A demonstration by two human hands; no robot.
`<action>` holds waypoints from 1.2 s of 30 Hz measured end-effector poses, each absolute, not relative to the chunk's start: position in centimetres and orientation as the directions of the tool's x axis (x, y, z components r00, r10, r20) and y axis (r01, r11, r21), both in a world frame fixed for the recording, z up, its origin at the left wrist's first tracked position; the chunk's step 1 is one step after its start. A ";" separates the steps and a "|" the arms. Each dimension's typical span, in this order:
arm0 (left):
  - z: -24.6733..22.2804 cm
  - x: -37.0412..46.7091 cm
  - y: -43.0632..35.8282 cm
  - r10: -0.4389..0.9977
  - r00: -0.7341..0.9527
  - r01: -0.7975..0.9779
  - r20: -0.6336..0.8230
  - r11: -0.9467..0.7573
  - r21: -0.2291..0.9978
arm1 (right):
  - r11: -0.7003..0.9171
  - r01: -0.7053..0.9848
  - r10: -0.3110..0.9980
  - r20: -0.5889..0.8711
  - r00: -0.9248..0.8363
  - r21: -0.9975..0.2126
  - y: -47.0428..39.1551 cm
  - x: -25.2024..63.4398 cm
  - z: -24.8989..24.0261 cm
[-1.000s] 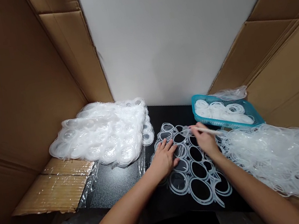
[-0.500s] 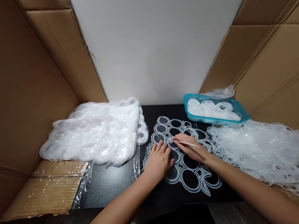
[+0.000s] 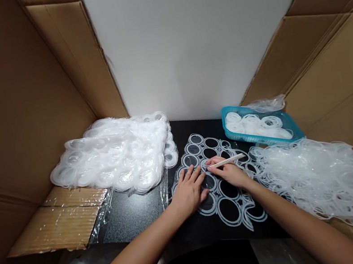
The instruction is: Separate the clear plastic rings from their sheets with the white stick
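A translucent sheet of joined rings [image 3: 229, 211] lies flat on the black tabletop in front of me. Some circles in it are open to the black surface, others look filled with clear film. My left hand [image 3: 189, 189] rests on the sheet's left part, fingers spread and pressing down. Pinched in my right hand [image 3: 229, 172] is a slim white pen-like tool [image 3: 232, 159], its rear end pointing right. Its tip is hidden by my fingers, close to a ring near the sheet's middle. I cannot make out what kind of tool it is.
A stack of similar ring sheets [image 3: 113, 159] stands at the left. A blue plastic basket [image 3: 256, 138] at the back right holds loose white rings [image 3: 250, 125]. A tangled heap of ring offcuts [image 3: 324, 174] covers the right side. Cardboard panels [image 3: 327, 41] flank the white wall [image 3: 200, 32].
The white tool has swung from sloping down to the right to tilting slightly upward. My left hand stays flat on the sheet. The whole view has shifted a little.
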State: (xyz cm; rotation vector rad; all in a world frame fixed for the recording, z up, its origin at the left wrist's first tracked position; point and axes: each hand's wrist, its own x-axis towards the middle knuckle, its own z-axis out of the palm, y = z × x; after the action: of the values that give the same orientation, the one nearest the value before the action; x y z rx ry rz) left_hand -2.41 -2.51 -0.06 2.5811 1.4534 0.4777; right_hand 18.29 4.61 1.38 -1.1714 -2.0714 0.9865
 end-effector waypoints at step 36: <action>0.2 -3.7 -8.4 0.829 0.512 0.776 0.225 -0.559 0.293 | 0.392 0.495 0.857 0.113 -0.503 -0.776 -1.7 17.0 2.4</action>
State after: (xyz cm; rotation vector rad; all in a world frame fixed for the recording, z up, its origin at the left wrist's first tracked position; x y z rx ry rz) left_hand -3.66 -8.39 0.17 2.5943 1.3869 0.5133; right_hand 16.96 -1.74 2.35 -1.1544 -2.1497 0.9482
